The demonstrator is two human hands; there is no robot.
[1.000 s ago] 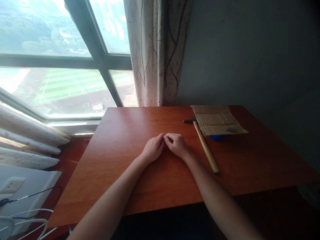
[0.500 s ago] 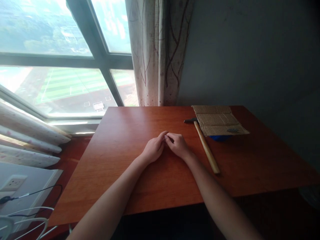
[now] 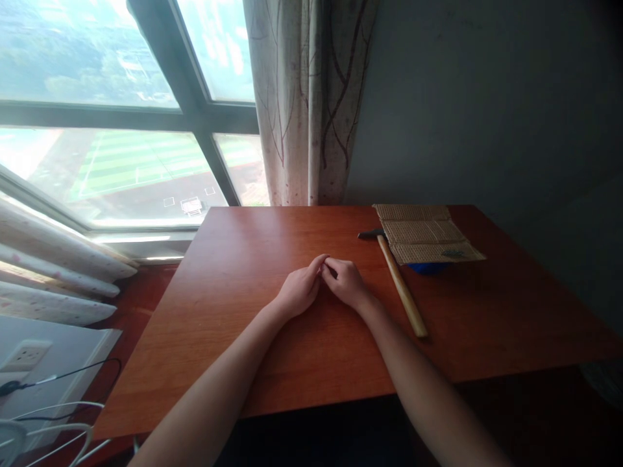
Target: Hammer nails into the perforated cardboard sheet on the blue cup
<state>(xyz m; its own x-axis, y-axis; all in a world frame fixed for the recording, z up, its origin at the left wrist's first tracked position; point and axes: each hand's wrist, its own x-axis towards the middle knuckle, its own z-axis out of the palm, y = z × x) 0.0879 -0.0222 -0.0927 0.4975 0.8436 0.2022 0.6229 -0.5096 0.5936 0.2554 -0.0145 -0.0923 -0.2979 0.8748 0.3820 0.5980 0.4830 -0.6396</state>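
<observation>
My left hand [image 3: 302, 285] and my right hand [image 3: 346, 283] meet over the middle of the wooden table [image 3: 233, 259], their fingers pressed together at the tips. Both are closed, with the fingers curled inward and partly hidden. A small dark gap shows beside my right thumb; whether anything lies between the fingers is not visible. To the right of my right hand, apart from it, lies a hammer [image 3: 403, 288] with a wooden handle and a dark metal head.
A corrugated cardboard sheet [image 3: 421, 232] lies at the back right, over something blue [image 3: 427, 268]. Several thin dark pieces, perhaps nails [image 3: 453, 253], are on its near corner. A window [image 3: 146, 168] and curtain [image 3: 292, 104] stand behind. Cables [image 3: 58, 412] hang at the lower left.
My hands stay together in nearly the same place, with only a slight shift of the fingers. The hammer and cardboard have not moved.
</observation>
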